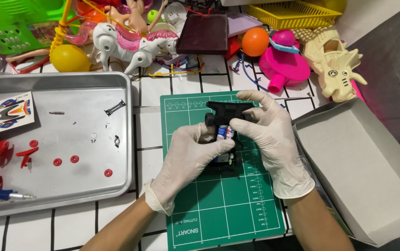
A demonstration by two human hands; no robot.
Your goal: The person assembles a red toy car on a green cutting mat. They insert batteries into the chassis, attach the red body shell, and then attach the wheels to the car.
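Black toy car chassis (224, 122) over green cutting mat (223, 204), long axis running away from the person. Left hand (186, 160) and right hand (269, 139) fingers clasp both sides; two batteries (224, 133) seated between.

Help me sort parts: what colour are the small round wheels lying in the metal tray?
Red, seen in the head view: the small wheels lie loose on the grey metal tray.

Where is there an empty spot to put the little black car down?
The lower half of the green cutting mat, below both gloved hands, is bare. So is the grey box lid on the right. The metal tray has scattered small parts, with gaps between. The back of the table is packed with toys.
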